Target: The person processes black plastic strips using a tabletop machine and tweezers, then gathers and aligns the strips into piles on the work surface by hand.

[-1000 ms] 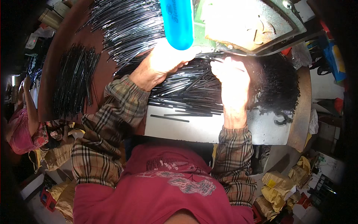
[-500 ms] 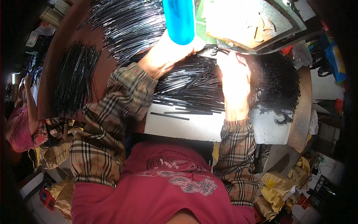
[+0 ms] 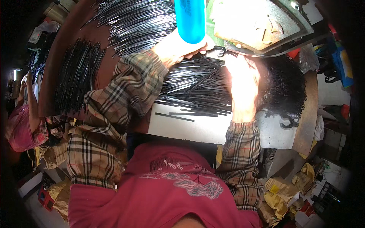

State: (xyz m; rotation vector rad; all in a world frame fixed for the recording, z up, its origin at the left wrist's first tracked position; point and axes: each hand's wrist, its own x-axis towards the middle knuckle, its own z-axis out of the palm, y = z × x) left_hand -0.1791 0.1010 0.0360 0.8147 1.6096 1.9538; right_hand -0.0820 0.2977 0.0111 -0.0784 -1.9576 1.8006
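Watching remotely, I see left hand [image 3: 176, 48] and right hand [image 3: 243, 74] beside the machine [image 3: 279, 26], strips [image 3: 201, 81] presumably placed for easy reach (I cannot tell either grip).

The blue cylinder [image 3: 191, 22] is cut off above; glare blurs the right fingers [image 3: 235, 64].

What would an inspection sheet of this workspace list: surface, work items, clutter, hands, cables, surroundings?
Surface: white board beside brown tabletop.
Work items: black strips piled partly over the board; metal plate above.
Clutter: a few loose strips.
Hands: left hand below blue cylinder, right hand below the plate; grips unclear, glare.
Cables: nothing seen clearly.
Surroundings: paper bags; co-worker at left.
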